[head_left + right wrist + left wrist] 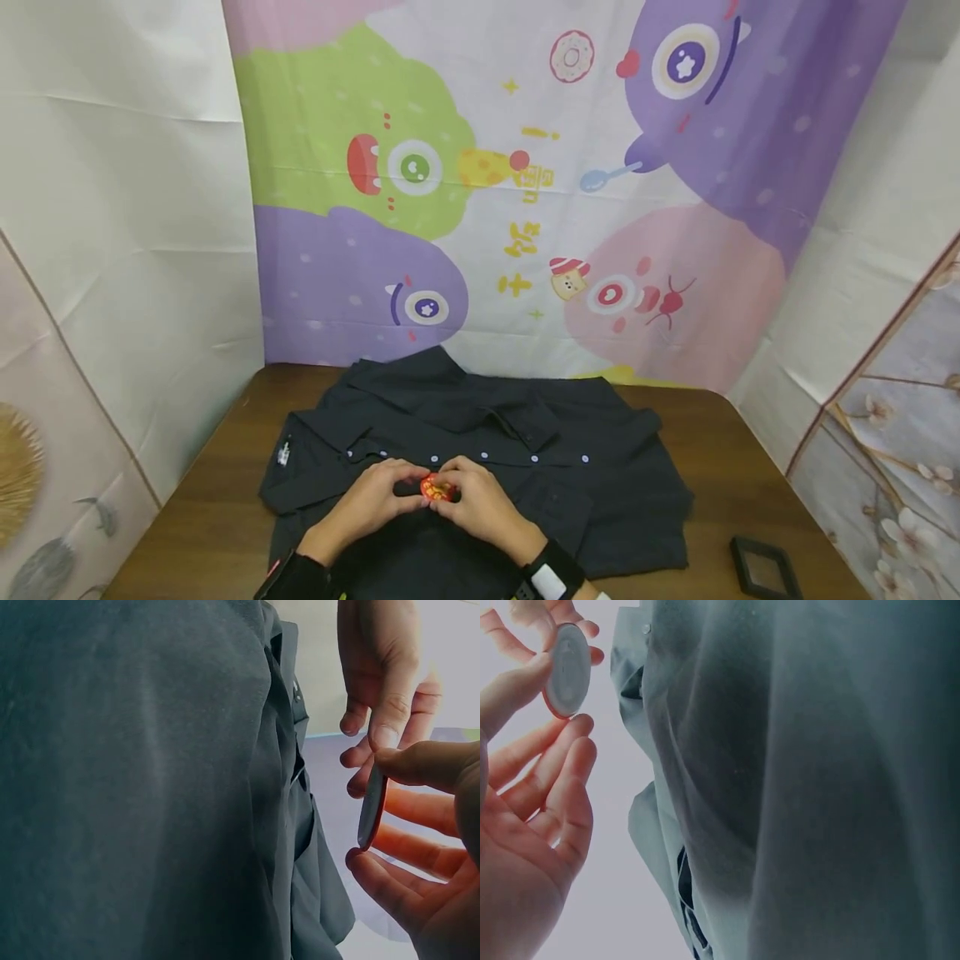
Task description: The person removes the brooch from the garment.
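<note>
L hand [375, 502] n R hand [483, 505] both got their grip pinched on a red disc [432, 489], left n right edges, prob to steady it over the dark shirt [633, 496].

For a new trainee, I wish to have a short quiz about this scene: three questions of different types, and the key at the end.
1. Multiple choice. What do the left hand and the right hand hold together?
A) a wooden spoon
B) a round red disc
C) a rolled towel

2. True or false? The black frame lies on the table, apart from the dark shirt.

3. Fill in the blank. In the left wrist view, the flat side of the disc that shows is ____ in colour.

Key: 1. B. 2. True. 3. Grey.
</note>
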### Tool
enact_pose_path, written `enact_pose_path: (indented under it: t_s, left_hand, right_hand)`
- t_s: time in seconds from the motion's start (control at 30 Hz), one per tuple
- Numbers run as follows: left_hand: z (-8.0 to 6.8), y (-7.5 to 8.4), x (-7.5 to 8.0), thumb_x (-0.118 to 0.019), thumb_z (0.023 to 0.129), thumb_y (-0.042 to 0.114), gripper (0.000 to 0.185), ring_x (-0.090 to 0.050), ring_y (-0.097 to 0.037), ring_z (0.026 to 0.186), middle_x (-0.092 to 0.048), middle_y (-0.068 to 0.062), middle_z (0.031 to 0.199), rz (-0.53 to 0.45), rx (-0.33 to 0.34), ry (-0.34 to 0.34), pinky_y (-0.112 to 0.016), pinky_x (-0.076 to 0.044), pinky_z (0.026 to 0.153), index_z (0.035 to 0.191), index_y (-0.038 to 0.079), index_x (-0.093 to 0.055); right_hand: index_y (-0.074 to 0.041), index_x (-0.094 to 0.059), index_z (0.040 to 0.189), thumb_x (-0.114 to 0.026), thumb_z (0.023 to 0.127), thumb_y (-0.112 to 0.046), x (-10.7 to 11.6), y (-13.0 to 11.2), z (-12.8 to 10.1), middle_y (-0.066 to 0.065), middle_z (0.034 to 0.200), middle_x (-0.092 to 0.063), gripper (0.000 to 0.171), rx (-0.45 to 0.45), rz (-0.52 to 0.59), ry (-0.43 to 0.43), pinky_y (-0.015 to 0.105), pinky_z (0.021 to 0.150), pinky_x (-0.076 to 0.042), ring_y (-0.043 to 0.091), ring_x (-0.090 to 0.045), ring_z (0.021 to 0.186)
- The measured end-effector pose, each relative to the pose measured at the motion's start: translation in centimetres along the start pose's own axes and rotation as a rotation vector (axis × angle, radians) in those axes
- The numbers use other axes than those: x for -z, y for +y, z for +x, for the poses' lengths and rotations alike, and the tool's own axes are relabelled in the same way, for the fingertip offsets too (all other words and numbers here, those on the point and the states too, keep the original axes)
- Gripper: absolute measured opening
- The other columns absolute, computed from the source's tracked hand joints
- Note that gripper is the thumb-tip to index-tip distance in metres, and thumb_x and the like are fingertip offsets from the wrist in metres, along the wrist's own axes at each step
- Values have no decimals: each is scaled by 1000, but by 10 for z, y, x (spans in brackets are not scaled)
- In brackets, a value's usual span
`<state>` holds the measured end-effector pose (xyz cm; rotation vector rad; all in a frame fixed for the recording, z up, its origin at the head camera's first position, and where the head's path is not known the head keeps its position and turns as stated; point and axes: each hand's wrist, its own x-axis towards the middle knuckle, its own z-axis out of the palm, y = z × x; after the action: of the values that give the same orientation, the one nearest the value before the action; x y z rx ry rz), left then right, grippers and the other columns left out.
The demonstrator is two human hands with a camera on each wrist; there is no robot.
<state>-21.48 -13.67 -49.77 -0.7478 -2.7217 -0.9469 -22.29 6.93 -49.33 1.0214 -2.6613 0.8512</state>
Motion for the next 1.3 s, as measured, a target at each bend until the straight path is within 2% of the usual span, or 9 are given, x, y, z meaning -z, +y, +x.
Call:
enact_pose_path:
  t_s: [0.23,0.4,0.67,0.97,1.3]
  left_hand:
    - [6,7,-11,-77,83,31,31,-65,-15,88,-73,0,101,-41,7,-17,-29,-53,76,107,13,-74]
    - [3,9,-16,-77,82,32,30,-65,-13,88,-73,1,101,-44,7,-21,-29,-53,76,106,14,-74]
    - [5,7,-9,-76,83,34,32,-66,-17,96,-75,1,103,-37,29,-11,-36,-54,83,108,14,-75]
    - [7,6,0,-75,83,30,30,-69,-20,101,-75,-1,106,-68,22,0,-37,-55,87,107,13,-75]
    - [3,2,0,-74,85,28,27,-69,-21,104,-74,-2,109,-136,-16,19,-39,-54,91,106,12,-76]
  right_hand:
    - [-13,-76,100,-78,82,-22,7,5,-9,-3,102,-64,21,-30,-6,-10,24,79,-52,8,-61,90]
    - [-13,-77,100,-78,83,-22,7,6,-16,-4,100,-64,19,-35,14,-25,22,79,-52,6,-61,90]
    - [-11,-78,97,-78,83,-19,7,6,-10,-1,97,-67,16,40,50,41,23,78,-53,9,-63,89]
    - [-11,-78,96,-77,84,-21,9,5,-2,-1,97,-69,16,47,127,61,22,77,-53,10,-65,90]
    - [-11,-78,96,-77,83,-20,4,7,-1,-1,98,-70,16,44,180,70,21,77,-54,9,-65,89]
